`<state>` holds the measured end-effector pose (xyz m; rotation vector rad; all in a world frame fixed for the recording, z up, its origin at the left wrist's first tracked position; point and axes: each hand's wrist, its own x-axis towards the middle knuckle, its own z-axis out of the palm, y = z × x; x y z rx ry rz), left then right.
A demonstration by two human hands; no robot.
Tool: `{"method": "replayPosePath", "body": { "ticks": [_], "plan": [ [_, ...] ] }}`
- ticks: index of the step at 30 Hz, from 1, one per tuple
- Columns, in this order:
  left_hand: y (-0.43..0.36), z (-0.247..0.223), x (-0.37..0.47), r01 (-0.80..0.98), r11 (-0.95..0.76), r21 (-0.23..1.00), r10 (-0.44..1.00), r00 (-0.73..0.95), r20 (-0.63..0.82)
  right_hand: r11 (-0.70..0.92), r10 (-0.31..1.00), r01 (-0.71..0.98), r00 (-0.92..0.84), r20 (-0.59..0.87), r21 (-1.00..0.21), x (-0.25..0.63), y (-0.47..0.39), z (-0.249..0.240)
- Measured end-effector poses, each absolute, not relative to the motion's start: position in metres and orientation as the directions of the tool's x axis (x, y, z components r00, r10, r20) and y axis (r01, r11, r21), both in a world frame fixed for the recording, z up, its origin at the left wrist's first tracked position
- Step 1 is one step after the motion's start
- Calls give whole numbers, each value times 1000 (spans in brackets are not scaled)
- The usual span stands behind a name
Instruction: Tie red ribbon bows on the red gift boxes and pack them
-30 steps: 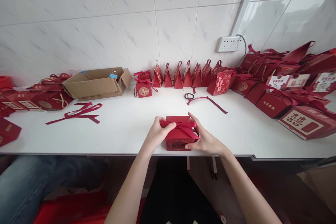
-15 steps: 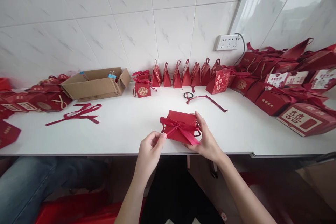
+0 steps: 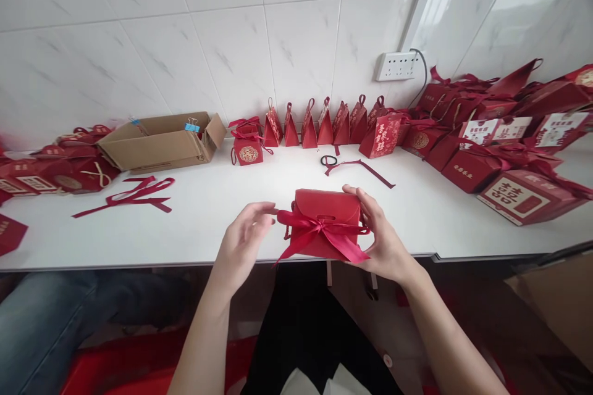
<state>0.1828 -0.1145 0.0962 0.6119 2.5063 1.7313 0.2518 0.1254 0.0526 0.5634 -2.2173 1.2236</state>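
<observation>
A small red box (image 3: 327,202) with a curved flap is held over the table's front edge. A shiny red ribbon bow (image 3: 320,228) is tied across its front, and twisted cords show at its sides. My right hand (image 3: 382,234) grips the box by its right side, thumb and fingers around it. My left hand (image 3: 245,241) is just left of the bow, fingers apart and curved, with nothing in it.
A cardboard box (image 3: 160,145) with blue clips stands at the back left. Triangular red boxes (image 3: 324,129) line the wall. Red boxes (image 3: 514,197) pile up on the right. Loose ribbons (image 3: 132,197) lie left. A person's jeans-clad leg (image 3: 46,321) is at lower left.
My left hand has let go of the bow's left side and moved left, its fingers opening. The box in my right hand has come up nearer and tilted to show more of its front.
</observation>
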Motion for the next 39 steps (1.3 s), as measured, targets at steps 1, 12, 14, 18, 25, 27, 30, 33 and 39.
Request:
{"method": "replayPosePath", "body": {
  "ticks": [1,12,14,18,25,27,30,33,39],
  "plan": [
    [-108,102,186,330,289,898,338,-913,227,508,-105,-595,-761,641,-623,253,125,54],
    [-54,101,253,937,299,179,437,-301,847,544,14,-597,-696,717,-590,275,119,50],
    [-51,99,256,945,315,86,469,-234,851,543,28,-602,-683,730,-585,278,119,49],
    [-49,96,258,956,292,19,487,-166,857,580,50,-612,-632,773,-538,285,120,49],
    [-39,94,264,957,157,244,356,-285,890,677,98,-557,-580,809,-481,312,136,53],
    [-36,94,255,910,254,327,287,-394,873,722,145,-486,-588,795,-492,328,145,55],
    [-23,91,232,765,485,424,369,-618,694,793,239,-324,-613,753,-515,358,160,59],
    [6,84,214,711,569,412,572,-703,422,848,322,-148,-619,717,-509,393,176,62],
    [110,74,233,935,200,294,792,-331,513,906,370,114,-682,631,-408,491,188,76]
  ]
}}
